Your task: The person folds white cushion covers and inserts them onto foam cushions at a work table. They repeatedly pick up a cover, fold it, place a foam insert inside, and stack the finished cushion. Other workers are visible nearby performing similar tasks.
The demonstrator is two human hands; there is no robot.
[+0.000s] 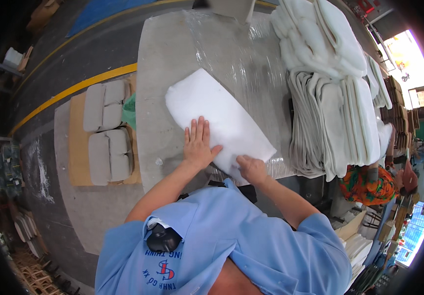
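Observation:
A white, soft padding piece (221,108) lies slantwise on a grey table (160,49) in front of me. Its far end is rounded, and its near right end comes to a corner. My left hand (199,147) rests flat on its near left part, fingers stretched out and thumb apart. Over the near edge, my right hand (252,169) is closed, its curled fingers pinching the padding. The fingertips of that hand are partly hidden. Clear plastic film (251,64) covers part of the tabletop beyond the piece.
On the right stand tall piles of folded white padding (320,34) and greyish-white pads (320,123). Grey cushions (96,108) lie on cardboard (77,147) to the left, beside a green cloth (129,110). A person in orange-and-green patterned clothing (369,186) is at the right, behind the piles.

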